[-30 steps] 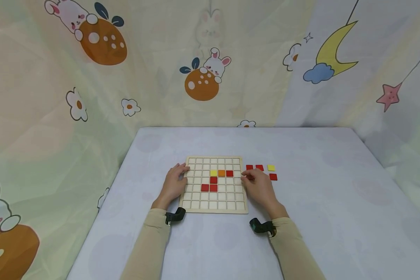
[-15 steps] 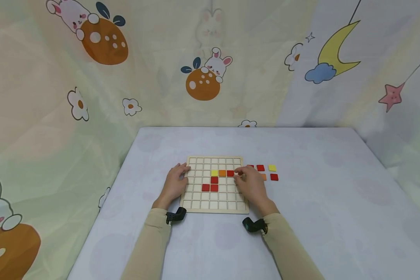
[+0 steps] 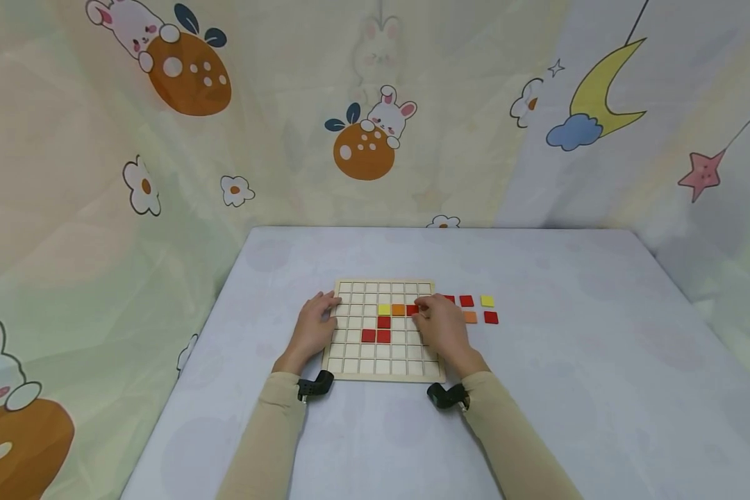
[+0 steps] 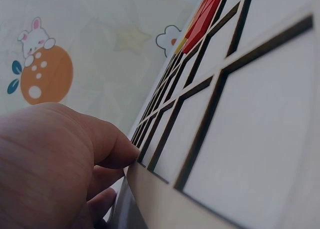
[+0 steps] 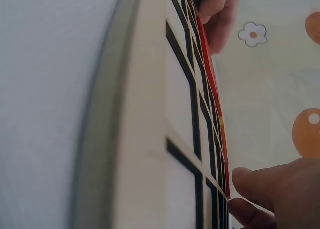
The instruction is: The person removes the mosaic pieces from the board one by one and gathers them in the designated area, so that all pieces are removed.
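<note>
In the head view a wooden grid board point(image 3: 389, 379) lies flat on the table. On it sit a yellow tile point(image 3: 384, 310), an orange tile point(image 3: 398, 310) and several red tiles point(image 3: 384, 322). My left hand point(image 3: 311, 325) rests along the board's left edge, its fingertips touching the rim in the left wrist view. Over the right part of the board, my right hand point(image 3: 445, 329) has thumb and fingertips close together beside the red tile point(image 3: 410, 310) at the end of the upper row. Whether a tile is between those fingertips is hidden.
Right of the board, partly behind my right hand, lie loose tiles: red tiles point(image 3: 467, 301), a yellow tile point(image 3: 487, 301), an orange tile point(image 3: 470, 317) and another red tile point(image 3: 490, 317). A patterned cloth point(image 3: 287, 139) hangs behind the table point(image 3: 575, 389).
My right hand has moved left from the board's right edge to the red tile ending the upper row, uncovering the loose orange tile. My left hand stays in place.
</note>
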`<act>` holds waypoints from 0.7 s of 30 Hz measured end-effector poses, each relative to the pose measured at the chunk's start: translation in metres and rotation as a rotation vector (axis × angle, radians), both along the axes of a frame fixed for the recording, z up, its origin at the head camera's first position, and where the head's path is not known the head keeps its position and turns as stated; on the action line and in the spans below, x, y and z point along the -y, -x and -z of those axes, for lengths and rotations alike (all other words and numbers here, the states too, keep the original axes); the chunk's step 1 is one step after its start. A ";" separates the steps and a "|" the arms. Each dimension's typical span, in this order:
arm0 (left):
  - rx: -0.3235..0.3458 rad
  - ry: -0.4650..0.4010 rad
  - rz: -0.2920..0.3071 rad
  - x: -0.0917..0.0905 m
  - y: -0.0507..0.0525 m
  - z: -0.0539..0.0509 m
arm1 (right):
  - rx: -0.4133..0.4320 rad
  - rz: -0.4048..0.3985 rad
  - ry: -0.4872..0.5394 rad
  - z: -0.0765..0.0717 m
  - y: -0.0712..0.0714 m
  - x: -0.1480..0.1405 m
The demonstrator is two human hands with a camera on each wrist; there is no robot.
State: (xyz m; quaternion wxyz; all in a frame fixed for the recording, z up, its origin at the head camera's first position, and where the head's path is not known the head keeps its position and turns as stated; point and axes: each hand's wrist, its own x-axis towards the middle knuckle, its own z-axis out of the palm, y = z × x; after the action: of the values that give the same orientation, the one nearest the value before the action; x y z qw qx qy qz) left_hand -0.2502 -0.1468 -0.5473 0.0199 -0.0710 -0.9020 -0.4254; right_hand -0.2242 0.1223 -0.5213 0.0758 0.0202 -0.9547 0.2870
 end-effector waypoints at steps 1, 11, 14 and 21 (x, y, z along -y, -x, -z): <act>0.000 -0.002 0.000 0.000 0.000 0.000 | 0.003 0.003 -0.001 0.000 0.000 0.001; 0.000 -0.001 -0.009 -0.001 -0.001 -0.003 | 0.030 0.015 -0.037 -0.002 0.003 0.005; 0.007 -0.005 -0.013 -0.001 -0.001 -0.003 | 0.035 0.017 -0.039 -0.002 0.004 0.005; -0.002 0.006 -0.006 -0.001 -0.002 -0.003 | 0.069 0.014 -0.030 -0.001 0.006 0.004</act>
State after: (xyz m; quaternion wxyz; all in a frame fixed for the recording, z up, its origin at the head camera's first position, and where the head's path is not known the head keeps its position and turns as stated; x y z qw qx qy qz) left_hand -0.2484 -0.1460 -0.5444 0.0220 -0.0688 -0.9034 -0.4227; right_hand -0.2299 0.1181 -0.5202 0.0444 0.0047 -0.9611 0.2727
